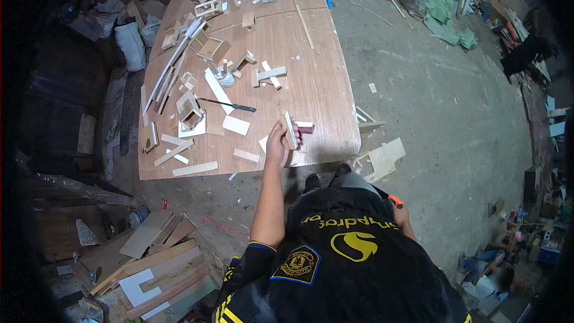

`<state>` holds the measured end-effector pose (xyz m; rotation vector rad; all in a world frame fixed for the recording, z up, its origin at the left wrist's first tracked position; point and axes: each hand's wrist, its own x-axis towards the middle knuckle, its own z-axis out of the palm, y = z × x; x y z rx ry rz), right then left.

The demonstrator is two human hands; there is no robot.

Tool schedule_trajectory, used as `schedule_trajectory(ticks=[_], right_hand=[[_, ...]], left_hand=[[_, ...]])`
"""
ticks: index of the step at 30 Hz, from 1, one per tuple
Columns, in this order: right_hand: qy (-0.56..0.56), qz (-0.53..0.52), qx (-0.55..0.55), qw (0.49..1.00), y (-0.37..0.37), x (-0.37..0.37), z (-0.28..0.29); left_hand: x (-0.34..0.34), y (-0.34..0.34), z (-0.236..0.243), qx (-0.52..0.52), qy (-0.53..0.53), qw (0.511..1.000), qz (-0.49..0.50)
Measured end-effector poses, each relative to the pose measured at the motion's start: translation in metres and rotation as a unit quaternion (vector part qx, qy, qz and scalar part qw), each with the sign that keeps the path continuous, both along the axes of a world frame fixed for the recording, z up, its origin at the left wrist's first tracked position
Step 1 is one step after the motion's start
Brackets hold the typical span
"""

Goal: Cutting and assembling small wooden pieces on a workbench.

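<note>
My left hand is closed around a short narrow wood piece with a pale edge, held upright over the near right part of the wood-topped table. Just right of those fingers is a small block, pale on top and dark on its side. My right hand is low by my right side, past the table's near edge. It grips the orange handle of what looks like a hand saw; the grey blade points left across my front, partly hidden by my shirt.
Left of my hand lie a black-handled tool, a small open wooden box, a white bottle and several wood strips. Plywood scraps rest on the floor right of the table; stacked boards lie at lower left.
</note>
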<state>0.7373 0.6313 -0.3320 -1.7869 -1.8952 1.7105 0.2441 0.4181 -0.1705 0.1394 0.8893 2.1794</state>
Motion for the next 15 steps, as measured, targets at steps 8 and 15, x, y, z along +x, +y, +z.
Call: schedule_trajectory(ticks=[8, 15], right_hand=[[-0.139, 0.052, 0.033, 0.988, -0.007, -0.029, 0.047], [-0.190, 0.042, 0.065, 0.979, 0.035, -0.035, 0.048]], left_hand=[[0.042, -0.053, -0.053, -0.308, 0.049, 0.949, 0.051], [0.042, -0.019, -0.040, -0.419, 0.152, 0.892, 0.078]])
